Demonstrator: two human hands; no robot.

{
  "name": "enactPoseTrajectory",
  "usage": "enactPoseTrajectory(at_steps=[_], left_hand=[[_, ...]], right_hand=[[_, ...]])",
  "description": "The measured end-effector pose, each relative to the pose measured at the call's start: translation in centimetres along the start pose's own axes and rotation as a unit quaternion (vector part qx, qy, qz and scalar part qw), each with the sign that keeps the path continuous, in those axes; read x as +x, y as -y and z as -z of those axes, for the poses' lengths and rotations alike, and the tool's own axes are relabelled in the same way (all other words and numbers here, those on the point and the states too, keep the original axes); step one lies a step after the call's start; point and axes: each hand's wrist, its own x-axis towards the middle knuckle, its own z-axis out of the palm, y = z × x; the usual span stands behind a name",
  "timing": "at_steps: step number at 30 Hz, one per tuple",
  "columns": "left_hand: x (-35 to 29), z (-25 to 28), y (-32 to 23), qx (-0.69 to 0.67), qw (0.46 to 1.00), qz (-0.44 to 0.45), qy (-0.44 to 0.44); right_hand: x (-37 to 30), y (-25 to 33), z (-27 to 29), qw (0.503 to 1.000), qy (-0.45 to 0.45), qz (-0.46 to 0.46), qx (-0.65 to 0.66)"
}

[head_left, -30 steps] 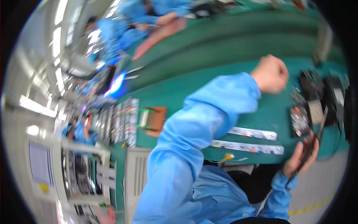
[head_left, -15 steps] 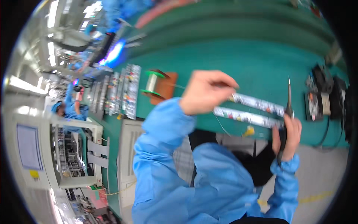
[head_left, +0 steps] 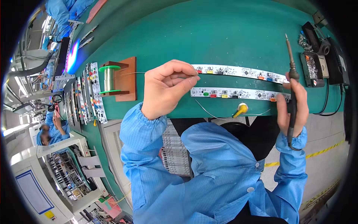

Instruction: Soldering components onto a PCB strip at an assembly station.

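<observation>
My left hand (head_left: 167, 87) pinches a thin solder wire (head_left: 134, 73) that runs from a green spool (head_left: 108, 79) on a brown wooden stand. Its fingertips sit at the left end of two long white circuit strips (head_left: 238, 71) lying on the green table (head_left: 223, 33). My right hand (head_left: 292, 106) grips a soldering iron (head_left: 290, 63) upright, tip pointing away, at the right end of the strips. A yellow plug (head_left: 241, 109) with thin wires lies at the table's near edge.
A black soldering station and iron holder (head_left: 320, 56) stand at the right. Rows of circuit boards (head_left: 84, 95) lie left of the spool. Other people in blue coats work at the left and the far top left. A grey machine (head_left: 44, 179) stands lower left.
My left hand came back from the far right and now holds the wire at the strips' left end. My right hand raised the iron beside the strips. The view tilted down over the table.
</observation>
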Motion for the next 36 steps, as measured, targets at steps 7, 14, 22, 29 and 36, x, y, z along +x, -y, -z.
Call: enactPoseTrajectory(at_steps=[7,14,22,29,36], left_hand=[[1.2,0.7,-0.4,-0.020,0.999,0.030,-0.038],[-0.6,1.3,0.0,0.041,0.999,0.012,0.016],[-1.8,1.2,0.6,-0.044,0.995,0.068,0.055],[-1.5,1.7,-0.7,-0.023,0.995,0.049,0.079],[-1.8,0.5,0.1,-0.086,0.987,0.118,0.073]], right_hand=[[2.3,-0.3,0.0,0.995,0.080,-0.039,-0.039],[1.0,2.0,-1.1,0.992,0.121,0.036,-0.022],[0.1,1.6,-3.5,0.991,0.089,0.098,-0.018],[0.0,1.2,-3.8,0.985,0.042,0.164,-0.021],[-1.0,1.3,-3.1,0.983,0.023,0.175,-0.053]])
